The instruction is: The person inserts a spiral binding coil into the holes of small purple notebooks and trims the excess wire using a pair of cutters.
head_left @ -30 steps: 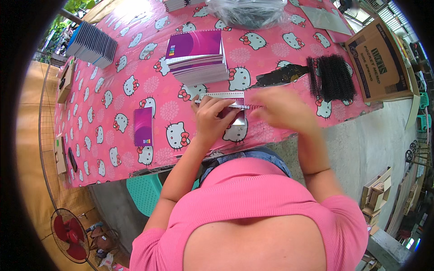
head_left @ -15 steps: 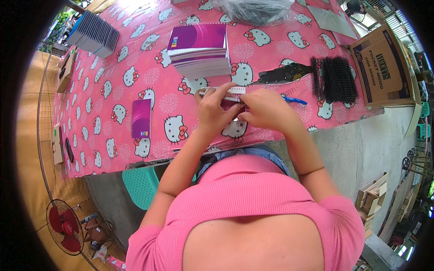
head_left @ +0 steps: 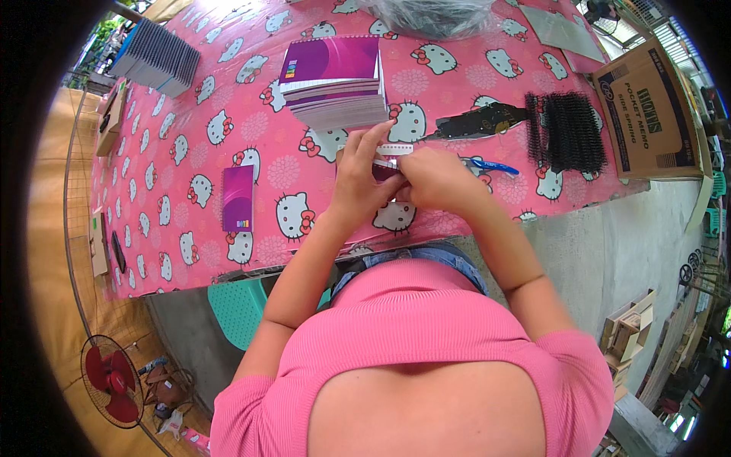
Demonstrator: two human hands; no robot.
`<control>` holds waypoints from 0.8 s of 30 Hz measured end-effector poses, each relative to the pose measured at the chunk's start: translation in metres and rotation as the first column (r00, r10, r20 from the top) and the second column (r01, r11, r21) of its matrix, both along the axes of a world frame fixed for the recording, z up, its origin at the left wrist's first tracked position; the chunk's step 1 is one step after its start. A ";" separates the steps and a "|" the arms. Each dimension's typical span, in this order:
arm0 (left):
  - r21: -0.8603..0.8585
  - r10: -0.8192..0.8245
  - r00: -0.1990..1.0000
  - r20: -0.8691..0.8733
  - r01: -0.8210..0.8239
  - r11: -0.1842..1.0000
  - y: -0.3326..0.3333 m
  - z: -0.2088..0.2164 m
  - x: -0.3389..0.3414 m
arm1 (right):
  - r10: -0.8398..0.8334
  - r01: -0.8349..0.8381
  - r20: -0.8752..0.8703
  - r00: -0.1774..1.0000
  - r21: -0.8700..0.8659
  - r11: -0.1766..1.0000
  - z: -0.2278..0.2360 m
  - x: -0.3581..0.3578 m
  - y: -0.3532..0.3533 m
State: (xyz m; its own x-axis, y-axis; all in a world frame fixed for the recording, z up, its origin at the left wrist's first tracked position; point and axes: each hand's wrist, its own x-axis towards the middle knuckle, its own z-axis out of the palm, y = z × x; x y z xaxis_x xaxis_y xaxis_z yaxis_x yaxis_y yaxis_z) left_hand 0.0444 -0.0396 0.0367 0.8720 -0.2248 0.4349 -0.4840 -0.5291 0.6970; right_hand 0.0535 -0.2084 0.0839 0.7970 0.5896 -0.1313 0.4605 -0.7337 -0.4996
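Note:
My left hand (head_left: pixel 361 171) is closed around a small purple notebook (head_left: pixel 383 174) near the table's front edge, with a strip of punched white pages (head_left: pixel 397 149) showing past the fingers. My right hand (head_left: pixel 438 179) is pressed against the notebook's right side, thumb and fingertips pinched together. Whatever sits in that pinch is hidden by the fingers. Just right of this hand lies a blue-handled tool like pliers or cutters (head_left: pixel 493 166). Beyond both hands stands a stack of purple notebooks (head_left: pixel 335 80). A single purple notebook (head_left: pixel 237 199) lies flat to the left.
Black spiral coils (head_left: pixel 569 132) are heaped at the right beside a black torn-looking patch (head_left: pixel 483 122). A cardboard box (head_left: pixel 647 114) stands at the right edge. A stack of bound notebooks (head_left: pixel 156 57) is far left, and a clear plastic bag (head_left: pixel 430 17) at the back.
My left fingers have shifted slightly up along the notebook. My right hand has moved a little left and curled more closely over its edge. The blue-handled tool shows more.

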 end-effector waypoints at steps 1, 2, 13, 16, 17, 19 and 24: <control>-0.032 -0.020 0.995 -0.101 0.017 0.999 -0.002 0.003 -0.001 | -0.011 0.010 -0.019 1.000 -0.080 0.997 -0.015 0.002 -0.003; -0.035 -0.018 0.996 -0.088 0.015 0.999 -0.002 0.004 0.001 | -0.012 0.007 -0.031 0.999 -0.157 0.988 -0.021 0.007 -0.004; 0.025 0.069 0.997 -0.038 -0.068 0.997 0.031 -0.014 -0.007 | -0.029 0.029 -0.008 1.000 0.027 0.999 0.014 -0.005 0.017; -0.404 -0.150 0.822 -0.549 -0.104 0.909 0.033 -0.024 -0.012 | 0.017 -0.030 -0.099 0.995 -0.139 0.990 -0.020 0.006 0.019; -0.381 -0.116 0.754 -0.647 -0.188 0.905 0.028 -0.008 -0.014 | -0.013 0.008 -0.054 0.998 -0.096 0.995 -0.013 0.004 0.019; -0.532 -0.179 0.806 -0.564 -0.188 0.826 0.036 -0.030 -0.019 | 0.005 -0.005 0.014 1.000 0.000 1.000 0.001 -0.005 0.024; -0.759 -0.358 0.824 -0.439 -0.126 0.639 0.033 -0.031 -0.021 | 0.065 -0.085 -0.114 0.991 -0.180 0.980 -0.016 0.015 0.027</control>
